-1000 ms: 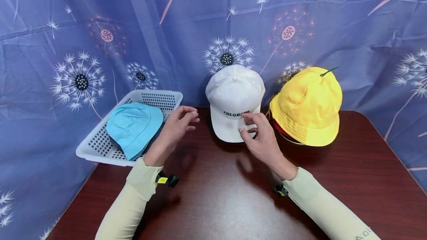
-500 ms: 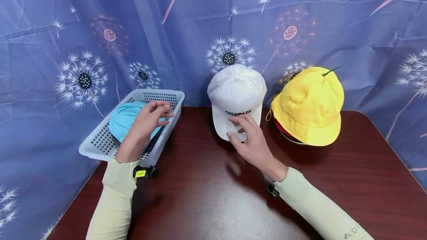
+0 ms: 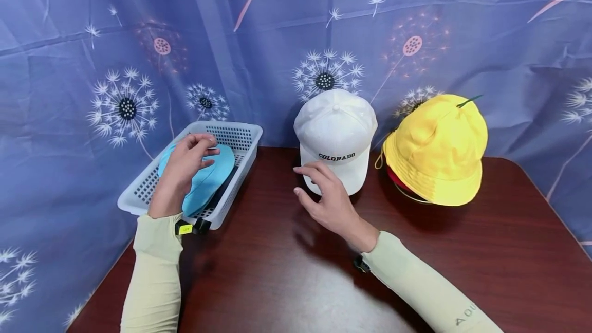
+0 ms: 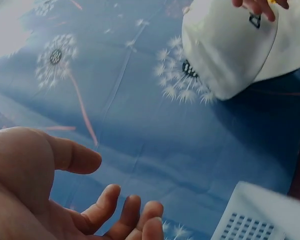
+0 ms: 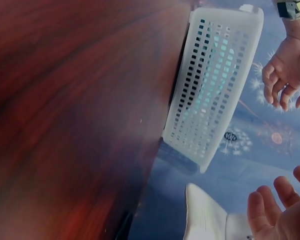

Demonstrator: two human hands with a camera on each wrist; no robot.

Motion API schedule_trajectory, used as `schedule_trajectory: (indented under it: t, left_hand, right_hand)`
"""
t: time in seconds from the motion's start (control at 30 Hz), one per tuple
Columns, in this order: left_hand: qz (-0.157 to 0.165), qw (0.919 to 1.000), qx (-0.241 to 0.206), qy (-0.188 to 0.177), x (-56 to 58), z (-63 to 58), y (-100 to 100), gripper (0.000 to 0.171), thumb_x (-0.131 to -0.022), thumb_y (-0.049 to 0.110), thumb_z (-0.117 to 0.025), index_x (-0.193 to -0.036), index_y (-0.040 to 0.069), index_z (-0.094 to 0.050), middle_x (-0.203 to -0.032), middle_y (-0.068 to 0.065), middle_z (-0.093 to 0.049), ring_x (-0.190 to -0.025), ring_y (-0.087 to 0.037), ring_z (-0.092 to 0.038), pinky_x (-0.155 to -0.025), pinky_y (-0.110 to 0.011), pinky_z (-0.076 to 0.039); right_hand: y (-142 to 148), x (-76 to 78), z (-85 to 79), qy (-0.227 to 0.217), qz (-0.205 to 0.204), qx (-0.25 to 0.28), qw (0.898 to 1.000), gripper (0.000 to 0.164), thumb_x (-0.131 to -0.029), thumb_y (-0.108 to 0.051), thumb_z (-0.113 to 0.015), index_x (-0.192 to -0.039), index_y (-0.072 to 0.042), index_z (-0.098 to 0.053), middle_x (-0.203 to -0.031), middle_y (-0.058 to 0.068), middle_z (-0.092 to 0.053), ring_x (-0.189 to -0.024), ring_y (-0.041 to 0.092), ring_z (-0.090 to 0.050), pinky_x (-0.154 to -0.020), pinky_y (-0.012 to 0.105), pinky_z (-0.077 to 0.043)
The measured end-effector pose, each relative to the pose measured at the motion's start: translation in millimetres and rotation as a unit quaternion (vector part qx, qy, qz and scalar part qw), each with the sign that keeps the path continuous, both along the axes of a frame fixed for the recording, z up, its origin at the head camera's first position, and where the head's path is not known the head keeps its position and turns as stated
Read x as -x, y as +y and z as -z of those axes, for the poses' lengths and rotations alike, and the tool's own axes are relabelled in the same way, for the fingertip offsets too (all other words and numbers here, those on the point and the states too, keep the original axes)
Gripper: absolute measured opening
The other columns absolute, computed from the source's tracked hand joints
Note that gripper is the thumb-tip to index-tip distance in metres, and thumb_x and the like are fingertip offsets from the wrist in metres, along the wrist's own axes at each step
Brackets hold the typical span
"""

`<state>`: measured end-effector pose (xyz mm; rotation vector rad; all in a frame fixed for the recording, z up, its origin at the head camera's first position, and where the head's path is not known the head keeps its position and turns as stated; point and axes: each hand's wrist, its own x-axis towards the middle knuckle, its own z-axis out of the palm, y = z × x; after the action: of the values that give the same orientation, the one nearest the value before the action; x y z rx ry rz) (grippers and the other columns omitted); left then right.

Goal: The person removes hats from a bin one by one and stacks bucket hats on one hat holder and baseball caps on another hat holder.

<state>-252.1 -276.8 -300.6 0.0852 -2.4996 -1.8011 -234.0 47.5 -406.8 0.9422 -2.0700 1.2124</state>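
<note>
My left hand (image 3: pixel 185 161) hovers above a light blue bucket hat (image 3: pixel 215 173), its fingers loosely bent and holding nothing. The hat lies in a white perforated plastic basket (image 3: pixel 253 155), partly hidden by that hand, with something dark beneath it. In front of a white baseball cap (image 3: pixel 336 122) lettered "COLORADO" is my right hand (image 3: pixel 330 199), fingers apart and bent, covering part of the brim. Nothing shows between its fingers in the right wrist view, where the basket (image 5: pixel 215 75) stands beyond it. The left wrist view shows the left hand (image 4: pixel 25 175) apart from the basket wall (image 4: pixel 255 215).
A yellow bucket hat (image 3: pixel 437 150) with a green stem on top stands at the right, over something red (image 3: pixel 402 181) at its lower edge. Behind the dark red wooden table (image 3: pixel 268 251) hangs a blue dandelion-print curtain (image 3: pixel 277 24).
My left hand has moved left, from beside the basket to above the blue hat. My right hand has shifted left across the white cap's brim. The view has turned slightly left.
</note>
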Motion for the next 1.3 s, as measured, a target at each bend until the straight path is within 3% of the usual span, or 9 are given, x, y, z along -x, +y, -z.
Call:
schedule_trajectory:
  t: [0.23,0.43,0.6,0.8,1.03,1.3]
  left_hand:
    - [-0.019,0.9993,0.030,-0.009,-0.3,-0.6,-17,0.047,-0.112,0.040,-0.047,-0.143,0.005,-0.049,-0.133,-0.005,-0.054,-0.133,-0.032,-0.057,-0.117,-0.053,-0.043]
    - [-0.020,0.9987,0.038,-0.026,2.1,-1.2,-25,0.045,-0.111,0.043,-0.047,-0.139,0.008,-0.052,-0.145,-0.012,-0.051,-0.137,-0.034,-0.054,-0.118,-0.053,-0.043]
    - [-0.018,0.9968,0.063,-0.046,5.6,-0.4,-35,0.053,-0.112,0.044,-0.044,-0.146,0.003,-0.048,-0.151,-0.018,-0.048,-0.141,-0.039,-0.051,-0.118,-0.054,-0.042]
    - [-0.019,0.9933,0.094,-0.065,10.2,0.6,-52,0.064,-0.112,0.044,-0.042,-0.156,-0.001,-0.036,-0.166,-0.024,-0.034,-0.149,-0.043,-0.042,-0.120,-0.058,-0.038]
    - [-0.027,0.9896,0.111,-0.088,8.2,2.7,-72,0.072,-0.112,0.047,-0.041,-0.161,-0.003,-0.026,-0.170,-0.026,-0.020,-0.154,-0.045,-0.028,-0.121,-0.060,-0.035]
    - [-0.032,0.9834,0.133,-0.119,7.2,1.6,-85,0.078,-0.111,0.050,-0.040,-0.164,-0.003,-0.020,-0.173,-0.026,-0.013,-0.156,-0.048,-0.022,-0.121,-0.061,-0.035]
  right_hand:
    - [-17,-2.2,-0.4,0.001,-0.010,-0.008,1.000,0.037,-0.096,-0.013,-0.076,-0.133,-0.009,-0.070,-0.126,0.006,-0.065,-0.116,0.021,-0.062,-0.103,0.038,-0.050]
    - [-27,-1.0,-1.2,0.003,-0.015,-0.018,1.000,0.037,-0.097,-0.015,-0.075,-0.133,-0.009,-0.070,-0.127,0.006,-0.065,-0.118,0.020,-0.061,-0.105,0.036,-0.050]
    - [-36,-2.1,-2.7,0.017,-0.021,-0.021,0.999,0.037,-0.096,-0.014,-0.077,-0.132,-0.008,-0.071,-0.127,0.007,-0.065,-0.120,0.021,-0.061,-0.106,0.036,-0.050]
    - [-52,-3.8,-2.9,0.027,-0.027,-0.039,0.998,0.037,-0.096,-0.016,-0.077,-0.133,-0.010,-0.070,-0.126,0.006,-0.064,-0.119,0.021,-0.060,-0.105,0.034,-0.050]
    - [-74,-8.5,1.5,0.039,-0.045,-0.067,0.996,0.038,-0.098,-0.020,-0.075,-0.135,-0.012,-0.070,-0.129,0.003,-0.063,-0.117,0.018,-0.060,-0.105,0.028,-0.048]
    - [-90,-13.0,1.9,0.026,-0.062,-0.115,0.991,0.044,-0.101,-0.023,-0.073,-0.142,-0.013,-0.066,-0.140,0.003,-0.061,-0.131,0.017,-0.056,-0.114,0.026,-0.043]
